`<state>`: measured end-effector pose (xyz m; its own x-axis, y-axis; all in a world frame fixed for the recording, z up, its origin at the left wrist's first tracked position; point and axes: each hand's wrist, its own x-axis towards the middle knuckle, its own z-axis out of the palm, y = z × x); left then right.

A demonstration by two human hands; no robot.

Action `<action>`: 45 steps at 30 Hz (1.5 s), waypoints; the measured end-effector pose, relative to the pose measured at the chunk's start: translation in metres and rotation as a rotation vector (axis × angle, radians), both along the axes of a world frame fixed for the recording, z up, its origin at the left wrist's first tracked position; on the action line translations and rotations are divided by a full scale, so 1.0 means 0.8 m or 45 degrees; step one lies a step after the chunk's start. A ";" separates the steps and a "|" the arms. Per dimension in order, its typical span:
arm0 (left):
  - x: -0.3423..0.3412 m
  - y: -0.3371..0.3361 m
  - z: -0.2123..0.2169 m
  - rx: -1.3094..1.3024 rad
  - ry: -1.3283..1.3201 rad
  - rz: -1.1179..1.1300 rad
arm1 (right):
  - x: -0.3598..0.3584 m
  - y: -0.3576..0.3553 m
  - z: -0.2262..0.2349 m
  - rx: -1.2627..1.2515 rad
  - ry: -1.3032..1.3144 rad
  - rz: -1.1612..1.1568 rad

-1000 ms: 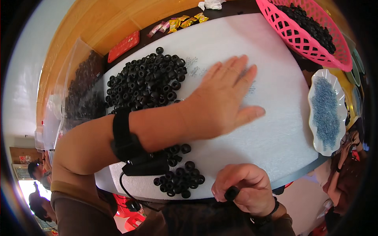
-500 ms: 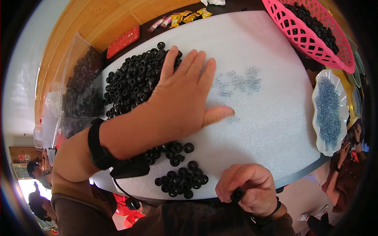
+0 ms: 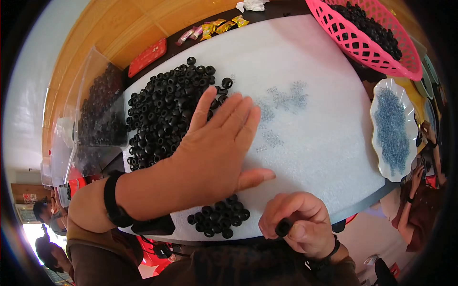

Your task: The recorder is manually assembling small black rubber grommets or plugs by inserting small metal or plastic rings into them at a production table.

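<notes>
My left hand (image 3: 219,143) hovers palm down over the white foam sheet (image 3: 329,143), its fingers stretched and the thumb apart. Its fingertips lie beside a large heap of small black ring-shaped parts (image 3: 162,105). A smaller cluster of the same black rings (image 3: 217,219) sits near the front edge, just below the left palm. At the front, my right hand (image 3: 300,224) pinches one black ring (image 3: 284,227) between thumb and fingers. Small clear bluish pieces (image 3: 288,95) are scattered on the sheet beyond the left fingertips; they are too small to name.
A clear bin (image 3: 98,109) of black parts stands at the left. At the far right are a pink basket (image 3: 353,45) of black parts and a white scalloped dish (image 3: 381,164) of bluish pieces. Wrapped sweets (image 3: 224,26) and a red box (image 3: 148,57) lie at the back. Other people sit on both sides.
My left hand has moved toward me, baring more of the heap's right side and covering the rings behind the small cluster. My right hand keeps its pinch on the black ring.
</notes>
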<state>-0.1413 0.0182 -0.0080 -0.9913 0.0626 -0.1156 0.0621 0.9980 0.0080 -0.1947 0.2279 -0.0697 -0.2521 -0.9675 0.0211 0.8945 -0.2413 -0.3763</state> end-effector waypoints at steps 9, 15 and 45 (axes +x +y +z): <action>-0.006 -0.015 0.007 0.064 0.085 0.073 | -0.002 0.000 0.003 -0.001 0.002 0.000; -0.003 -0.021 0.014 0.256 0.095 0.029 | -0.001 0.000 0.001 0.011 0.025 0.000; -0.085 -0.067 -0.014 0.241 0.458 -0.074 | 0.005 -0.008 0.004 0.044 0.104 -0.182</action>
